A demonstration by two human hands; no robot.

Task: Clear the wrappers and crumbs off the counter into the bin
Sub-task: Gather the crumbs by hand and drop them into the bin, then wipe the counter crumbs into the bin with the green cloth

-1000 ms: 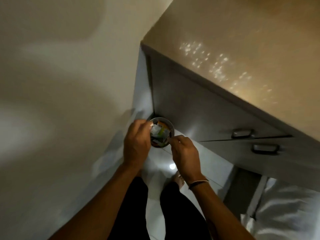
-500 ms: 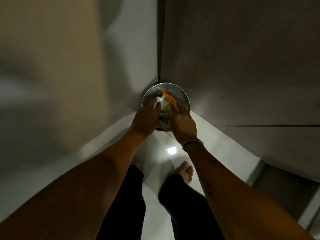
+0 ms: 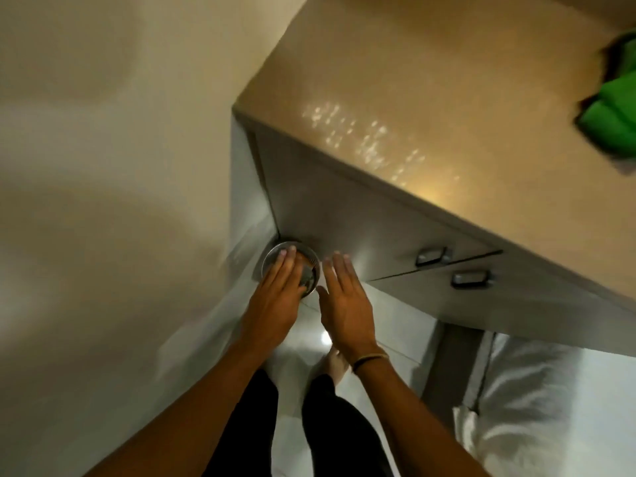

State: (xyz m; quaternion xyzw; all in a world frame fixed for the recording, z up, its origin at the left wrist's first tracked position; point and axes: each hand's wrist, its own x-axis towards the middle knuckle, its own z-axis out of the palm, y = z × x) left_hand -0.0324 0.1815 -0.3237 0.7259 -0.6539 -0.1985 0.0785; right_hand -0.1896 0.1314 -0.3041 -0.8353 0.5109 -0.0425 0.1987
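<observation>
wrappers (image 3: 307,274) sit inside the round metal bin (image 3: 311,257) on the floor, in the corner between wall and cabinet. left hand (image 3: 275,301) hovers flat over the bin, fingers spread, holding nothing; right hand (image 3: 346,301) is open and empty just beside it. green cloth (image 3: 609,122) lies on the surface (image 3: 430,80) above.

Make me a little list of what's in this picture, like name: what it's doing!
left hand: open, fingers flat, above the bin
right hand: open, empty, beside the bin
round shiny metal bin: on the floor in the corner by the cabinet, wrappers inside
beige counter top: light speckles on it
green cloth: on the counter's far right, blurred
</observation>
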